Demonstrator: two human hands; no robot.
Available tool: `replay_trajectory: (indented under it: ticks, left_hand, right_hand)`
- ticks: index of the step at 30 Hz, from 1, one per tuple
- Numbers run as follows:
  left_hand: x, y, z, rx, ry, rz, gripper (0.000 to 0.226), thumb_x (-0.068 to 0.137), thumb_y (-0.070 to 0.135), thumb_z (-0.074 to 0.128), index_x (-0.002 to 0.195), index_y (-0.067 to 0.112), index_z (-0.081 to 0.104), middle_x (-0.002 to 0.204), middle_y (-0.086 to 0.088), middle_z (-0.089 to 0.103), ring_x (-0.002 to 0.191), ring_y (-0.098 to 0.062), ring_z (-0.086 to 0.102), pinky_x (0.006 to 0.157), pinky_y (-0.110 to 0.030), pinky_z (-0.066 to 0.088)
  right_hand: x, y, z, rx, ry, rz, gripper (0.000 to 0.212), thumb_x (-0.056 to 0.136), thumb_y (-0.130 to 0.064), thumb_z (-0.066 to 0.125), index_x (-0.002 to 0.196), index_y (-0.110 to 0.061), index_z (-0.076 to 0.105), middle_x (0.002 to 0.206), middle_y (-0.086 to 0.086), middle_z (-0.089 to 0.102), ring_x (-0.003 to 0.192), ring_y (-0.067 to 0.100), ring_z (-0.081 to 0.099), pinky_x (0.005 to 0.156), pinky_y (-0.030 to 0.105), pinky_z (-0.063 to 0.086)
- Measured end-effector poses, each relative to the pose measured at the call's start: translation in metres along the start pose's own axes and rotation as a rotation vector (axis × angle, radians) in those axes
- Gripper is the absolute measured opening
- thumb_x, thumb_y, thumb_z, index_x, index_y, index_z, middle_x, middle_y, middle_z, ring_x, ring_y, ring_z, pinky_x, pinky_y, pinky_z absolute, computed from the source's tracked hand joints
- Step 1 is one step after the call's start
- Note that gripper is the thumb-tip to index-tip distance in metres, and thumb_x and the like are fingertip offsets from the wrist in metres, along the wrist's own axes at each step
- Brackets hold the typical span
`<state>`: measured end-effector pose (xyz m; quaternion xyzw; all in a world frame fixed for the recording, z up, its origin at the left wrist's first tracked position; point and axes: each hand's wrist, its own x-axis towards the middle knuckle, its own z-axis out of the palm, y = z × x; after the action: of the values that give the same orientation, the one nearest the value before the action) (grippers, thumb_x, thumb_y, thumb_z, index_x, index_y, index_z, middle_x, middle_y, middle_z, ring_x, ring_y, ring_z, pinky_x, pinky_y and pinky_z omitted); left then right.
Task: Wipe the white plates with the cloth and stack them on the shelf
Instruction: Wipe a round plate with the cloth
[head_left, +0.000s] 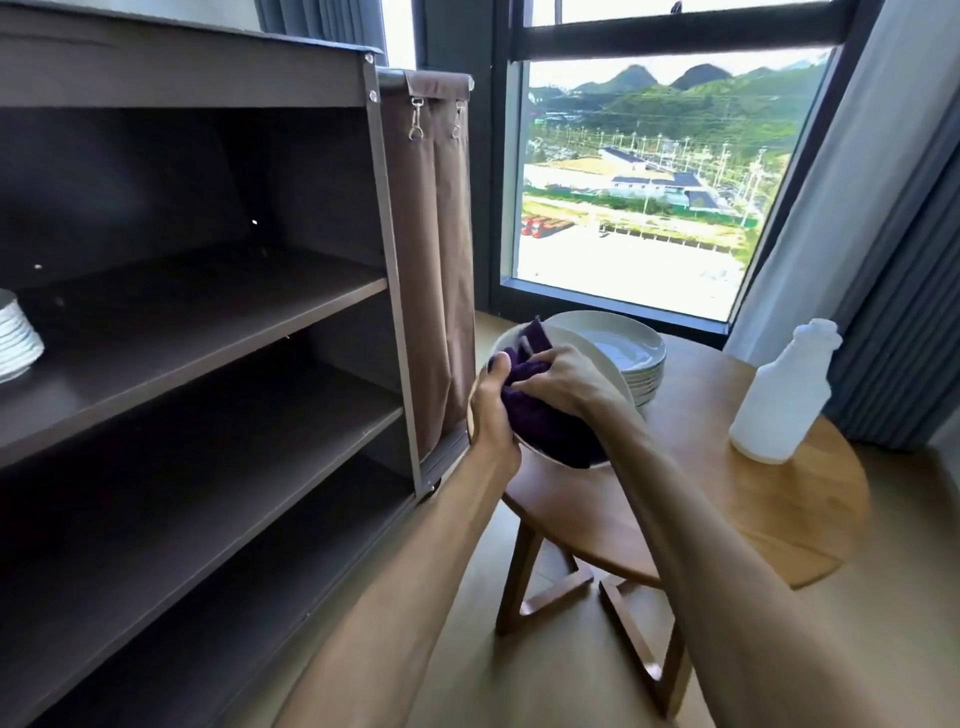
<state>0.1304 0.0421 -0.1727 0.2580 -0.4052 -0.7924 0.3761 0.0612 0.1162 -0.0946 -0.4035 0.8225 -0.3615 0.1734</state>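
My left hand (492, 410) grips the near left rim of a white plate (597, 358), thumb over the edge, holding it tilted above the round table. A dark purple cloth (540, 415) lies bunched on the plate's face, and my right hand (563, 376) grips it against the plate. Behind the held plate, a stack of several white plates (631, 358) sits on the wooden table (691, 483). At the far left edge, another stack of white plates (15, 340) stands on the upper shelf (208, 332) of the dark brown cart.
A white spray bottle (784, 395) stands on the table's right side. The cart has two lower shelves (218, 457) and a brown fabric bag (434, 249) hanging on its right end, close to the table. A window and grey curtains are behind.
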Motion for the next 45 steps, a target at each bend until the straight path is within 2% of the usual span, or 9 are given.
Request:
replay_trajectory:
  ticks: [7,15,22,27,30,32,38,42,45]
  left_hand:
    - [-0.001,0.01,-0.002,-0.04,0.031,-0.052,0.06,0.091,0.054,0.062,0.136,0.014,0.057,0.129,-0.018,0.065,0.116,-0.036,0.065,0.096,-0.05,0.056]
    - [-0.021,-0.004,-0.026,0.154,-0.015,0.035,0.044,0.103,0.051,0.043,0.133,0.024,0.061,0.126,-0.014,0.069,0.117,-0.036,0.065,0.099,-0.054,0.056]
    - [-0.039,-0.014,-0.02,0.23,-0.163,0.053,0.038,0.104,0.043,0.044,0.134,0.026,0.061,0.128,-0.018,0.067,0.118,-0.037,0.065,0.103,-0.058,0.052]
    - [-0.034,-0.005,-0.007,0.25,-0.147,0.097,0.045,0.099,0.052,0.051,0.134,0.028,0.064,0.127,-0.009,0.07,0.122,-0.028,0.065,0.108,-0.053,0.05]
    - [-0.028,0.003,-0.006,0.243,-0.123,0.136,0.062,0.092,0.065,0.054,0.137,0.024,0.064,0.126,-0.006,0.072,0.116,-0.022,0.069,0.094,-0.038,0.058]
    - [-0.028,0.004,-0.007,0.198,-0.133,0.125,0.061,0.093,0.063,0.056,0.135,0.02,0.066,0.125,-0.009,0.072,0.113,-0.025,0.07,0.087,-0.035,0.06]
    - [-0.018,0.014,-0.022,0.036,-0.061,-0.015,0.075,0.073,0.061,0.08,0.132,0.018,0.065,0.134,-0.024,0.063,0.121,-0.042,0.063,0.102,-0.062,0.051]
    - [-0.021,0.017,-0.031,0.135,-0.108,0.118,0.051,0.079,0.06,0.067,0.122,0.034,0.07,0.13,-0.017,0.066,0.124,-0.042,0.06,0.104,-0.066,0.048]
    - [-0.029,0.012,-0.031,0.178,-0.07,0.152,0.061,0.084,0.054,0.06,0.136,0.023,0.063,0.132,-0.012,0.067,0.123,-0.033,0.063,0.106,-0.058,0.05]
  right_hand:
    - [-0.008,0.016,0.012,-0.213,-0.047,0.349,0.066,0.058,-0.045,0.078,0.117,-0.018,0.061,0.107,0.006,0.064,0.103,0.029,0.064,0.093,0.04,0.055]
    - [-0.02,0.051,0.016,-0.25,0.342,0.263,0.016,0.083,-0.024,0.066,0.092,-0.014,0.057,0.092,0.011,0.063,0.1,0.037,0.066,0.081,0.036,0.049]
    - [-0.006,0.034,0.013,-0.054,0.548,0.085,0.029,0.072,-0.023,0.07,0.1,-0.014,0.073,0.095,0.01,0.073,0.095,0.033,0.068,0.081,0.035,0.055]
    - [-0.019,0.02,0.014,0.154,0.425,-0.123,0.021,0.074,-0.027,0.079,0.092,-0.018,0.075,0.084,0.002,0.072,0.083,0.014,0.068,0.073,0.027,0.052]
    - [-0.033,0.011,0.008,0.211,0.236,-0.184,0.011,0.083,-0.017,0.076,0.094,-0.015,0.075,0.076,-0.005,0.066,0.062,-0.01,0.059,0.055,0.006,0.04]
    - [-0.034,0.006,0.003,0.21,0.123,-0.149,0.012,0.085,-0.013,0.074,0.096,-0.009,0.076,0.073,-0.005,0.064,0.061,-0.004,0.06,0.049,0.005,0.039]
    - [-0.026,0.011,0.01,-0.154,-0.218,0.135,0.031,0.082,-0.027,0.078,0.112,-0.024,0.072,0.08,-0.006,0.061,0.068,0.008,0.059,0.053,0.017,0.046]
    - [-0.02,0.041,0.023,-0.236,-0.029,0.301,0.052,0.063,-0.034,0.085,0.11,-0.023,0.067,0.109,0.007,0.069,0.1,0.027,0.067,0.085,0.032,0.055]
    - [-0.017,0.051,0.021,-0.279,0.21,0.278,0.041,0.073,-0.028,0.079,0.111,-0.016,0.067,0.111,0.014,0.068,0.108,0.035,0.065,0.084,0.033,0.048]
